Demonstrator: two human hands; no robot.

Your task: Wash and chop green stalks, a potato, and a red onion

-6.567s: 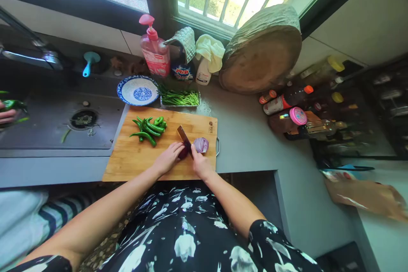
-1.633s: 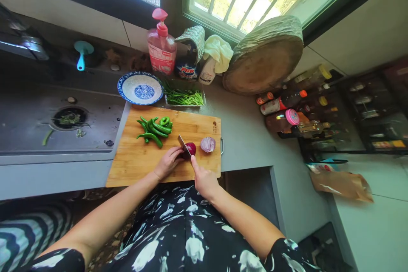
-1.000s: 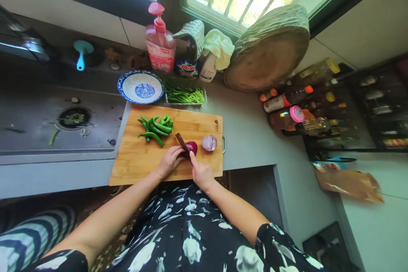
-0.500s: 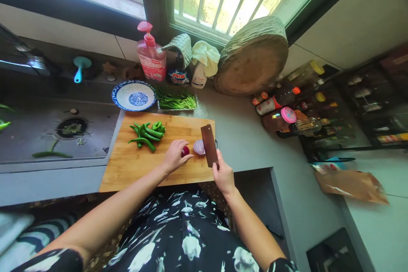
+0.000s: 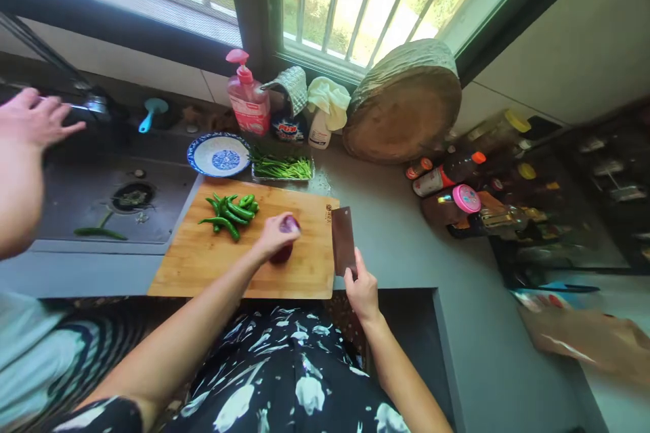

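Note:
My left hand (image 5: 273,235) pinches a half of a red onion (image 5: 291,224), its pale cut face showing, over the wooden cutting board (image 5: 305,274). Below that hand a dark red onion piece (image 5: 282,255) rests on the board, partly covered by my fingers. My right hand (image 5: 362,286) grips a cleaver (image 5: 344,238) by its handle, with the blade along the board's right edge. Several green peppers (image 5: 231,213) lie in a pile on the board, left of my left hand.
A blue-rimmed plate (image 5: 196,155) and a tray of green stalks (image 5: 284,168) stand behind the board. Another person's hand (image 5: 35,122) reaches over the sink (image 5: 162,196). A pink pump bottle (image 5: 248,101), a round wood block (image 5: 401,115) and several jars line the back.
My left hand has picked up the onion half and moved slightly left. The cleaver has moved right, off the onion. Another person's hand has come into view over the sink.

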